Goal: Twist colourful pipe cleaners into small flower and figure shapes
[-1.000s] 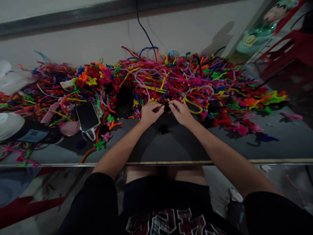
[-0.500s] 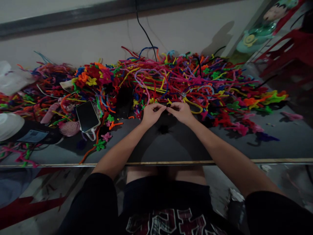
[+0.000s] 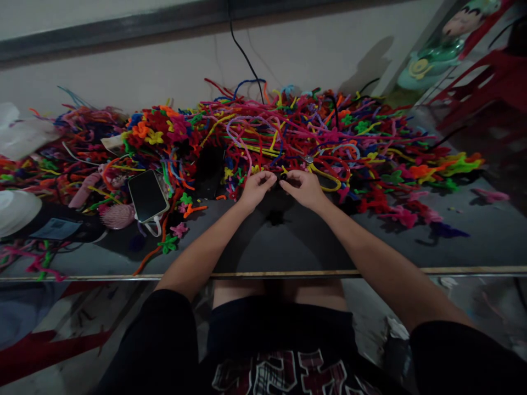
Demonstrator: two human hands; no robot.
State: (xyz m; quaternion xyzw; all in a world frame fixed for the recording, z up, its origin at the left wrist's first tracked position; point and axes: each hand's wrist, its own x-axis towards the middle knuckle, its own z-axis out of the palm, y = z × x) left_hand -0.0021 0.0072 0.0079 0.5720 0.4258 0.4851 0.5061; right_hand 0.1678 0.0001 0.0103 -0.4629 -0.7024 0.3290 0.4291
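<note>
A small black fuzzy piece, apparently bent pipe cleaner, sits between my hands just above the dark table. My right hand pinches it between thumb and fingertips. At its left side, my left hand has its thumb and forefinger closed; whatever they hold is too dark to make out. A black pipe-cleaner flower lies on the table below my hands. Yellow-handled scissors rest just beyond my right hand, against a big heap of coloured pipe cleaners.
On the left lie a phone with a white cable, a pink hairbrush and a white bowl-like object. Finished-looking pipe-cleaner flowers are scattered on the right. The table's front edge runs close to my body. A red chair stands at right.
My left fingertips have drawn slightly left, away from the black piece, so a gap shows between my hands. The right hand has stayed nearly in place.
</note>
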